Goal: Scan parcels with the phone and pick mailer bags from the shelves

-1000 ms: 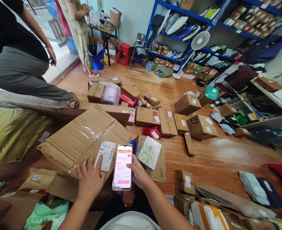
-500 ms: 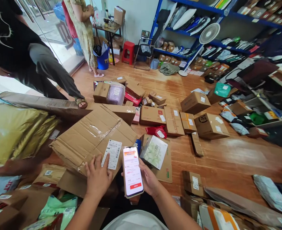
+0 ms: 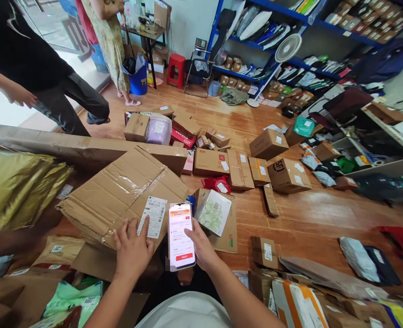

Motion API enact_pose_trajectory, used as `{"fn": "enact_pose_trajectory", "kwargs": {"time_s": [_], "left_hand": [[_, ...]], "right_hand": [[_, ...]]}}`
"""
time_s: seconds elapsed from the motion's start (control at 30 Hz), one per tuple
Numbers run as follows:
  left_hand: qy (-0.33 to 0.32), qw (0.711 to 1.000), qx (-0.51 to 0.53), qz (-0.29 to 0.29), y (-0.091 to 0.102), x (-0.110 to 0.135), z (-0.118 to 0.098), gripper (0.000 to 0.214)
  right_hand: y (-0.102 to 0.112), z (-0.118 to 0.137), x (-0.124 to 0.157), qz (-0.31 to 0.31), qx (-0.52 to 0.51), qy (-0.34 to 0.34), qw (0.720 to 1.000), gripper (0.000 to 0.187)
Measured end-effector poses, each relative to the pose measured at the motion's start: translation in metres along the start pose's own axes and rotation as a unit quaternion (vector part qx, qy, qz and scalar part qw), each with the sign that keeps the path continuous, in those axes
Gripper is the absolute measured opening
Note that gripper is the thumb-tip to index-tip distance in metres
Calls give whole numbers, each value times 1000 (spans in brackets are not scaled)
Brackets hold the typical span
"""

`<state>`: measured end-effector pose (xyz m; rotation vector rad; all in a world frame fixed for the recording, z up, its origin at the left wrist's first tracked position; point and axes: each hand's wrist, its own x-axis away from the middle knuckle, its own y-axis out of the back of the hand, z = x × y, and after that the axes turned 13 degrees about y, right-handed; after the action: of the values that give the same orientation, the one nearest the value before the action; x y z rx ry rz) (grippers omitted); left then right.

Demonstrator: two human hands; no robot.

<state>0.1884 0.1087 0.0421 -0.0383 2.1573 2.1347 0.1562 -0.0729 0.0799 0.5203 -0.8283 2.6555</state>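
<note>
My left hand lies with fingers spread on a large brown cardboard box. Its index finger touches the white shipping label stuck on that box. In my right hand is a smartphone, upright and facing me, its screen lit with a white and orange page and a red button. The right thumb rests on the screen's right side. Just beyond the phone sits a white box with a green leaf print, on top of a flat brown carton.
Yellow wrapped parcels lie at left. Several cardboard boxes, among them an SF box, stand on the wooden floor ahead. Orange-striped parcels are at lower right. Two people stand at upper left, near a red stool and blue shelves.
The view has shifted slightly to the right. The person in black at left has moved a foot off the long carton. My right thumb has moved further over the phone screen.
</note>
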Motion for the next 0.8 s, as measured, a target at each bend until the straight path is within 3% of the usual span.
{"fn": "enact_pose_trajectory", "kwargs": {"time_s": [0.3, 0.6, 0.8], "left_hand": [[-2, 1000, -2, -11, -1, 1, -1, 54], [-2, 1000, -1, -13, -2, 2, 1, 54], [-6, 1000, -2, -17, -1, 1, -1, 55]], "right_hand": [[4, -1, 0, -2, -18, 3, 1000, 37], [4, 0, 4, 84, 46, 22, 995, 69], [3, 2, 6, 98, 39, 22, 994, 74]]}}
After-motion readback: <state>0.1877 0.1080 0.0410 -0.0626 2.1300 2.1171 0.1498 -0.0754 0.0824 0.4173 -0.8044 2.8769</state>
